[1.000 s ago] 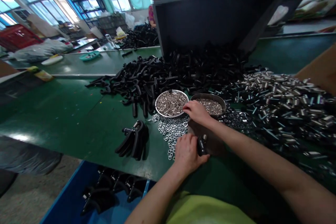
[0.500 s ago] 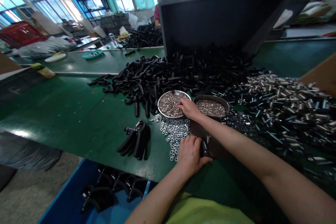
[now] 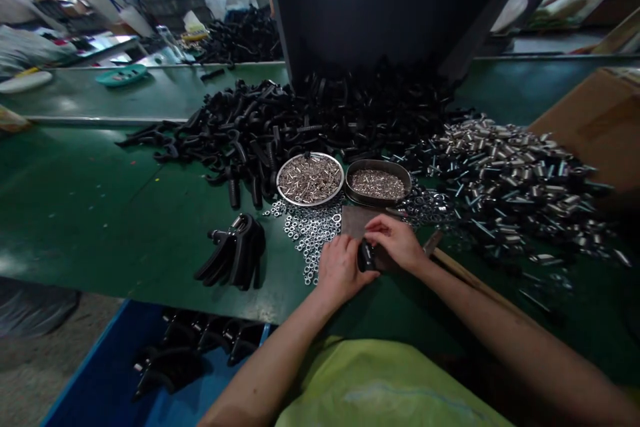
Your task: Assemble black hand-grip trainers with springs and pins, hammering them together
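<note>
My left hand [image 3: 341, 265] is closed around a black plastic part [image 3: 367, 255], holding it on a dark metal plate [image 3: 353, 220]. Right beside it, my right hand [image 3: 393, 240] pinches its fingertips together just above that part; whatever lies between them is too small to make out. Beyond the hands stand a round dish of small metal pins [image 3: 310, 179] and an oval tin of smaller metal pieces [image 3: 379, 183]. Loose metal nuts [image 3: 305, 233] are spread left of the plate. A hammer [image 3: 450, 263] with a wooden handle lies partly under my right forearm.
Black handle-like parts [image 3: 245, 120] are heaped behind the dishes, before a large dark bin [image 3: 395, 7]. Metal cylinders and bolts [image 3: 520, 180] cover the right side, near a cardboard box [image 3: 600, 127]. Black clamps [image 3: 235, 250] stand at left; a blue crate [image 3: 105, 360] sits below the edge.
My right hand has come back from the dish of pins to the black part by my left hand. The left hand keeps its hold. The view has tilted down and shifted.
</note>
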Available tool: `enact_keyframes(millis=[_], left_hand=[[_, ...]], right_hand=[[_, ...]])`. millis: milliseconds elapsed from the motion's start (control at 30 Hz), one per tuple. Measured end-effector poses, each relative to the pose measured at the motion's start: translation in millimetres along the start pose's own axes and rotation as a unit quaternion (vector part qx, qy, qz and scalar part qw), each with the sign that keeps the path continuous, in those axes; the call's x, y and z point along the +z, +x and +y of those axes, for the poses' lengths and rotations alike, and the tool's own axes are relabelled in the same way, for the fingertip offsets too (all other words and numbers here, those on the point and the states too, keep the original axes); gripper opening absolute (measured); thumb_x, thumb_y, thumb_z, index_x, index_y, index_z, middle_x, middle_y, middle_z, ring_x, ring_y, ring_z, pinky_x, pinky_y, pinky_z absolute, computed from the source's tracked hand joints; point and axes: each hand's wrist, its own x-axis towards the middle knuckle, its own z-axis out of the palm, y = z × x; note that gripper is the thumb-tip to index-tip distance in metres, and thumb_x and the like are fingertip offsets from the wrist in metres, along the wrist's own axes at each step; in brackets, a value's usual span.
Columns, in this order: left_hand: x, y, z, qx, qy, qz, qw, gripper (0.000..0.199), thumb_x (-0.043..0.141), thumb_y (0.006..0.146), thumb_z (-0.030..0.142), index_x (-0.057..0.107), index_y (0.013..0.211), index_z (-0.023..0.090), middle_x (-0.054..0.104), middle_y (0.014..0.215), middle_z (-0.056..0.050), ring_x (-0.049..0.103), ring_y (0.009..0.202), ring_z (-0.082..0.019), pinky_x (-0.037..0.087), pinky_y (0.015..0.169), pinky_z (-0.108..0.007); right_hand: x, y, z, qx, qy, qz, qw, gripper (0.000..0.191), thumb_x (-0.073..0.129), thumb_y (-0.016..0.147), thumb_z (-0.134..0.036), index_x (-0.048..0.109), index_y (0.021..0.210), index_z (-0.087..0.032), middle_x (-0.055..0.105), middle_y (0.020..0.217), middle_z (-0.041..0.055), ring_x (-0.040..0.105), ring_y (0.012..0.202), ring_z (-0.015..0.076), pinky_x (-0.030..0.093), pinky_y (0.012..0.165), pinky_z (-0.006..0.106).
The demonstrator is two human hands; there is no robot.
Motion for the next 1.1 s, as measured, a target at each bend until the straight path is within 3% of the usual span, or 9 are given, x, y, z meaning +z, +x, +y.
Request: enact_keyframes(millis=[100,233,367,467,600,700,833,967,1100], left_hand=[[-0.5,-0.1,0.9,-0.004,0.003,0.0,1.0,0.054,0.077,0.06,0.047,0.055,0.103,0.021,0.058,0.104,-0.007,0.051,0.099,-0.027,0.039,0.085,-0.041],[0.8,-1.0,1.2,0.001,0.005,0.011,1.0,0.056,0.076,0.06,0.048,0.056,0.103,0.02,0.058,0.102,-0.008,0.051,0.097,-0.027,0.04,0.085,-0.04],[4.3,-0.8,0.2,0.007,0.02,0.017,1.0,0.051,0.072,0.063,0.052,0.055,0.098,0.02,0.058,0.097,-0.007,0.052,0.095,-0.027,0.04,0.082,-0.04],[6.6,-0.2,-0.1,0.008,0.033,0.025,0.999,0.045,0.071,0.065,0.051,0.054,0.093,0.019,0.057,0.093,-0.007,0.052,0.093,-0.027,0.041,0.08,-0.04],[6.2,-1.3,0.8,0.013,0.015,0.035,0.999,0.056,0.075,0.062,0.046,0.051,0.105,0.019,0.058,0.099,-0.008,0.052,0.095,-0.027,0.041,0.082,-0.041],[4.3,-3.3,1.9,0.033,0.013,0.031,0.999,0.068,0.075,0.064,0.045,0.046,0.122,0.024,0.057,0.106,-0.007,0.051,0.098,-0.027,0.041,0.084,-0.041],[2.4,-4.6,2.8,0.046,0.037,0.009,0.998,0.063,0.07,0.07,0.048,0.047,0.125,0.027,0.057,0.105,-0.006,0.051,0.097,-0.025,0.041,0.083,-0.04],[0.5,-5.0,2.6,0.057,0.05,0.004,0.997,0.065,0.068,0.071,0.049,0.045,0.127,0.026,0.056,0.107,-0.005,0.05,0.098,-0.025,0.041,0.084,-0.039],[-1.1,-5.4,1.7,0.062,0.05,0.002,0.997,0.064,0.068,0.072,0.046,0.045,0.128,0.026,0.056,0.109,-0.005,0.049,0.099,-0.025,0.042,0.085,-0.04]], right_hand=[[3.7,-1.7,5.3,-0.059,-0.087,0.038,0.994,0.008,0.061,0.075,-0.023,0.063,0.081,-0.019,0.064,0.08,0.0013,0.062,0.076,0.0158,0.049,0.073,0.032],[6.4,-2.1,3.8,-0.147,-0.186,0.055,0.97,0.009,0.055,0.081,-0.019,0.063,0.078,-0.019,0.06,0.077,0.0031,0.058,0.074,0.0169,0.048,0.069,0.031],[9.9,-12.1,7.9,-0.298,-0.302,0.025,0.905,0.024,0.042,0.089,-0.019,0.063,0.077,-0.019,0.06,0.072,0.0063,0.053,0.078,0.0205,0.045,0.072,0.035],[12.1,-20.9,11.3,-0.338,-0.366,0.009,0.867,0.03,0.037,0.092,-0.021,0.065,0.081,-0.018,0.06,0.069,0.0068,0.052,0.075,0.0208,0.044,0.07,0.035],[-0.3,-15.6,3.8,-0.304,-0.351,0.003,0.886,0.025,0.042,0.092,-0.024,0.066,0.086,-0.019,0.063,0.076,0.006,0.056,0.079,0.0186,0.045,0.072,0.032],[-26.9,13.6,-9.3,-0.203,-0.384,0.02,0.9,0.023,0.045,0.092,-0.027,0.066,0.092,-0.018,0.066,0.091,0.0063,0.057,0.089,0.0159,0.046,0.081,0.028],[-63.4,73.0,-18.6,-0.046,-0.512,0.031,0.857,0.02,0.053,0.086,-0.022,0.068,0.097,-0.016,0.066,0.101,0.0105,0.053,0.103,0.0216,0.044,0.086,0.032],[-73.2,110.9,-12.6,0.01,-0.546,-0.012,0.837,0.009,0.066,0.072,-0.016,0.072,0.078,-0.013,0.067,0.091,0.0157,0.058,0.096,0.0264,0.046,0.079,0.032],[-70.2,114.8,-4.1,0.024,-0.544,-0.021,0.839,0.01,0.064,0.074,-0.017,0.072,0.08,-0.014,0.068,0.095,0.0155,0.06,0.097,0.0258,0.045,0.078,0.031]])
